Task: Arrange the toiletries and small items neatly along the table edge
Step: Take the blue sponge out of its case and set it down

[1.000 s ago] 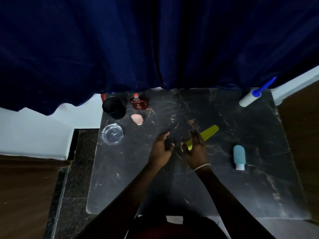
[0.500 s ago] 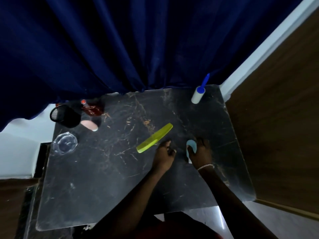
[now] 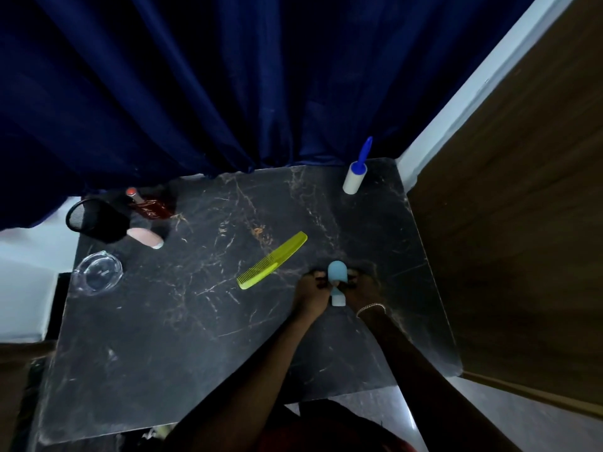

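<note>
A small light-blue bottle [image 3: 336, 272] with a pale cap lies on the black marble table [image 3: 195, 347], right of centre. My left hand [image 3: 311, 293] grips its left side and my right hand [image 3: 362, 288] its right side, fingers pinched around its middle. A yellow-green comb [image 3: 272, 261] lies diagonally just left of the hands. At the far left edge stand a black mesh cup [image 3: 98, 220], a dark red perfume bottle [image 3: 150, 207], a pink sponge [image 3: 145, 238] and a clear glass dish [image 3: 98, 272]. A white lint roller [image 3: 355, 177] with a blue handle lies at the far right corner.
A dark blue curtain [image 3: 228, 86] hangs along the table's far edge. A wooden panel [image 3: 522, 239] stands close to the table's right edge. White wall and floor show left of the table.
Both hands left the comb and moved right to the blue bottle, which they now hold from both sides. The camera view swung to the right.
</note>
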`<action>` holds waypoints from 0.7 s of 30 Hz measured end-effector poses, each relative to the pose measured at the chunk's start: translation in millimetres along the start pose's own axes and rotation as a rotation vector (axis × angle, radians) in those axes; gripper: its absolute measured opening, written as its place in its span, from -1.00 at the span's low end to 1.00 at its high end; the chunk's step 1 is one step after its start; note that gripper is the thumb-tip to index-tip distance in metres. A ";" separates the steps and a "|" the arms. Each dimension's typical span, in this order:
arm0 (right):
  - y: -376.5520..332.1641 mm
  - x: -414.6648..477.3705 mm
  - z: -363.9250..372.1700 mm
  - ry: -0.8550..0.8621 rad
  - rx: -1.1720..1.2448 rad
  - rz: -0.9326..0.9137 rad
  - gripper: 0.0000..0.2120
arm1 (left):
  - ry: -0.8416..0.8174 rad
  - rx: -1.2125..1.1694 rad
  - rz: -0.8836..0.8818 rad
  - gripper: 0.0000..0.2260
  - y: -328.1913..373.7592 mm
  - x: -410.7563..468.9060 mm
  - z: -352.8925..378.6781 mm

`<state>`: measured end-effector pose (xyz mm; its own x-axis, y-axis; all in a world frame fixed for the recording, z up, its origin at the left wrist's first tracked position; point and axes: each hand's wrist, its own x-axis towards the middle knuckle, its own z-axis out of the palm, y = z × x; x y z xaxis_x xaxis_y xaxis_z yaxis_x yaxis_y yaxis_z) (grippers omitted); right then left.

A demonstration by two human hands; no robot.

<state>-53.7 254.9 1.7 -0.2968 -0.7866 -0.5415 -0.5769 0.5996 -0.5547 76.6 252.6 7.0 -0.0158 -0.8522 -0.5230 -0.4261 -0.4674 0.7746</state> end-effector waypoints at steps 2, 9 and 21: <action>-8.2 -3.0 2.0 -0.043 0.035 -0.020 -0.59 | 0.021 -0.049 -0.020 -0.85 -4.2 -0.2 -10.9; -51.7 -12.9 46.3 -0.114 0.145 -0.114 -0.58 | 0.088 -0.140 -0.028 -0.83 -42.7 4.4 -77.3; -186.5 -54.6 172.7 -0.213 0.158 -0.326 -0.63 | 0.292 -0.206 0.000 -0.85 -106.5 -9.7 -250.3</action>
<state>201.5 211.5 25.6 0.0554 -0.9009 -0.4305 -0.4858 0.3523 -0.7999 348.6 251.8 18.7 0.2563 -0.8697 -0.4218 -0.2346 -0.4793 0.8457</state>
